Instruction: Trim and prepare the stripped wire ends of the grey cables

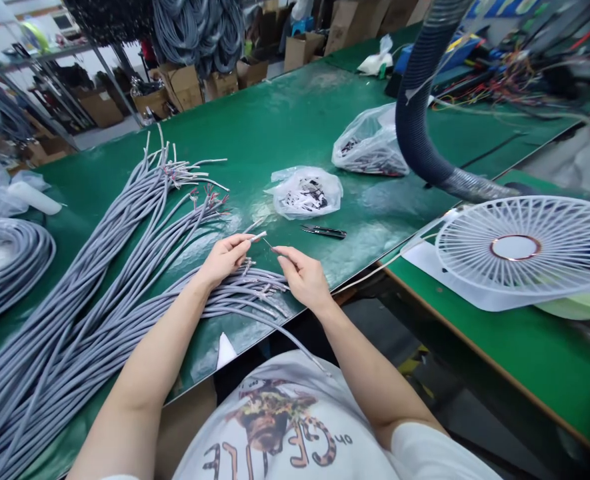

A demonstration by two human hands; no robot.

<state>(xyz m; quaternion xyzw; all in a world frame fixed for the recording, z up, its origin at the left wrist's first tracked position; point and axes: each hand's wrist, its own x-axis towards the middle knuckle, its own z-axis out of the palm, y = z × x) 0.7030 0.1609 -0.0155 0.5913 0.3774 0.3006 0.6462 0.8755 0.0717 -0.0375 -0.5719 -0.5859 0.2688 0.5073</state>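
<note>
Hands meet above the near edge of the green matted surface [285, 127]. Left hand [225, 259]: grip pinched on the end of a thin grey sheathed cable [258, 236], just over the loose grey cable bundle [99, 293]. Right hand [305, 279]: grip closed on a fine dark wire tip [271, 247] (too small to identify), just beside that cable end. Nearby on the surface lie small black metal snips [325, 231], in front of a clear plastic bag [307, 193].

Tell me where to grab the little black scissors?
Probably pinch the black scissors across their slim middle, from straight above: they lie flat on the green table with bare space around, and which end is sharp is unclear.
</note>
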